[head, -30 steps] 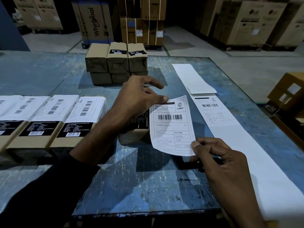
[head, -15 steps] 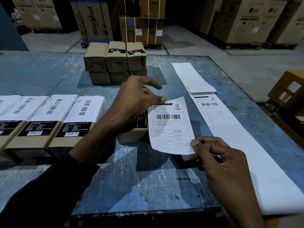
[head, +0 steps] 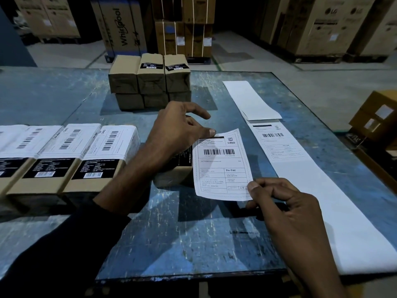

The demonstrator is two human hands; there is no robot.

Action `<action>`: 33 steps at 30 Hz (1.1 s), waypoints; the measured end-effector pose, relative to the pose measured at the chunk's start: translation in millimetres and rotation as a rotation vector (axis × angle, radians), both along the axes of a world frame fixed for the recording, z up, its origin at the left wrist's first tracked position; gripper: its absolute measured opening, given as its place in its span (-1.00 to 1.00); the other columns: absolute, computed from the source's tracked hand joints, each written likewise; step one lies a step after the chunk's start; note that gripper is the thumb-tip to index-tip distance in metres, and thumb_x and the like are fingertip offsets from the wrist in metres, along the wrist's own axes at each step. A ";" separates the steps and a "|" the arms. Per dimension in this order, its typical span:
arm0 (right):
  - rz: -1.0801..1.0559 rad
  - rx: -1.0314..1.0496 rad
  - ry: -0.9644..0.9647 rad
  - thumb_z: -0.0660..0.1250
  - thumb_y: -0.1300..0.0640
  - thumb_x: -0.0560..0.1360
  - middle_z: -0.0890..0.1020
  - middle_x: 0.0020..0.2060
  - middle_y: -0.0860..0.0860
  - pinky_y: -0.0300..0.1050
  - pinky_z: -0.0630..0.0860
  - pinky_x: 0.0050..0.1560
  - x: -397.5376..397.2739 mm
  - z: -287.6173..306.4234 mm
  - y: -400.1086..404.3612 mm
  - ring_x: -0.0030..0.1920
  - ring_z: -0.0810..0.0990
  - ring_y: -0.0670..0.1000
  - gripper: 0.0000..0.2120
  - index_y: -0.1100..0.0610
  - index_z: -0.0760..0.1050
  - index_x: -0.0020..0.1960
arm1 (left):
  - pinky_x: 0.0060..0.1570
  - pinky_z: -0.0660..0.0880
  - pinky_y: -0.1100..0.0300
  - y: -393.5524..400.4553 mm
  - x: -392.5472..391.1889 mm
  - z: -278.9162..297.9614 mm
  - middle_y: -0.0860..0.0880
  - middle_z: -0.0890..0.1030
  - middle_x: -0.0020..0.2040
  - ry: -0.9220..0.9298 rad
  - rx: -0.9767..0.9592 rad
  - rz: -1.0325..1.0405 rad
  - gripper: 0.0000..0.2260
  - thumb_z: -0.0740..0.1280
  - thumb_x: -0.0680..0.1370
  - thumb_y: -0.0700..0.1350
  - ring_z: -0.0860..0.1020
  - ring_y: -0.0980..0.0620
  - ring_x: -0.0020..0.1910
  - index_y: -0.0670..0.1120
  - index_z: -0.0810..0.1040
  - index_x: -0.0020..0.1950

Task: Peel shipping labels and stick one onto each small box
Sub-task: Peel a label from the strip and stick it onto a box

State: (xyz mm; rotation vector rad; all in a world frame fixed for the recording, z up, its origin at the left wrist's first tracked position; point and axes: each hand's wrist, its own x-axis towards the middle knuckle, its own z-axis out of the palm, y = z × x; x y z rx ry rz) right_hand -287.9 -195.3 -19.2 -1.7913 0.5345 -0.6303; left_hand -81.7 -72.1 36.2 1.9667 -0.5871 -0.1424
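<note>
Near the table's (head: 193,244) front edge, the right hand (head: 285,214) pinches the peeled shipping label's (head: 222,166) lower corner. The left hand (head: 178,134) pinches its top corner over a small box (head: 174,175) mid-table. Unlabelled boxes (head: 150,80) are stacked at the far edge.

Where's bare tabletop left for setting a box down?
Bare table between the two forearms, near the front edge; also far left, behind the labelled boxes and beside the box stack. Crowded: backing strip along the right, and centre, where both hands hold the label.
</note>
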 end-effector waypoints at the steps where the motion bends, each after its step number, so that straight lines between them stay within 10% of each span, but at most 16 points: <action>1: -0.002 -0.003 0.004 0.46 0.07 0.58 0.74 -0.09 -0.15 -0.10 0.58 -0.05 -0.3 0.5 0.1 -0.11 0.74 -0.15 -0.69 0.02 0.72 -0.34 | -0.01 0.69 -0.04 0.0 -0.5 -1.3 -0.03 0.75 -0.26 -0.008 -0.001 0.003 -0.67 0.65 0.43 -0.11 0.75 0.03 -0.24 -0.04 0.69 0.14; 10: -0.021 -0.088 0.011 0.48 0.15 0.53 0.73 -0.13 -0.21 -0.15 0.49 -0.10 -5.5 2.3 -2.8 -0.05 0.71 -0.22 -0.63 0.09 0.59 -0.45 | 0.15 0.66 0.00 -0.9 -1.5 -7.9 0.09 0.76 -0.24 -0.135 0.074 0.077 -0.47 0.68 0.39 0.05 0.74 0.19 -0.14 0.02 0.67 0.33; 14: -0.155 -0.148 -0.152 0.48 0.19 0.56 0.72 -0.19 -0.12 -0.23 0.54 -0.09 -13.3 10.2 2.1 -0.07 0.71 -0.16 -0.58 0.04 0.50 -0.45 | 0.28 0.52 0.07 4.4 -6.6 -5.5 0.04 0.71 0.23 -0.316 0.289 0.184 -0.24 0.56 0.44 0.28 0.63 0.08 0.25 0.08 0.43 0.58; 24: 0.183 -0.539 -0.128 0.31 -0.11 0.70 0.68 0.03 -0.24 -0.07 0.60 0.09 27.9 54.0 25.0 0.15 0.63 -0.21 -0.82 -0.09 0.65 0.05 | 0.30 0.52 0.15 59.2 -65.3 -26.3 0.08 0.67 0.30 -0.400 0.169 0.047 -0.75 0.39 0.66 -0.03 0.60 0.11 0.28 0.05 0.68 0.33; 28: 0.578 -0.636 0.216 -0.03 -0.27 0.74 0.40 0.56 -0.26 -0.11 0.17 0.64 41.0 52.5 39.8 0.61 0.13 -0.33 -0.54 -0.17 0.40 0.53 | 0.56 0.32 -0.03 73.6 -78.6 -43.4 0.07 0.52 0.49 -0.437 0.172 0.000 -0.58 0.25 0.60 -0.10 0.44 0.07 0.51 0.00 0.57 0.47; 33: 0.680 -0.825 0.400 -0.23 -0.41 0.64 -0.09 0.70 -0.30 -0.25 -0.27 0.64 42.7 46.8 39.8 0.60 -0.27 -0.41 -0.28 -0.17 -0.11 0.74 | 0.63 0.09 0.13 81.7 -85.1 -63.6 0.10 0.37 0.59 -0.503 0.176 0.023 -0.49 0.13 0.68 0.11 0.28 0.16 0.60 0.00 0.41 0.61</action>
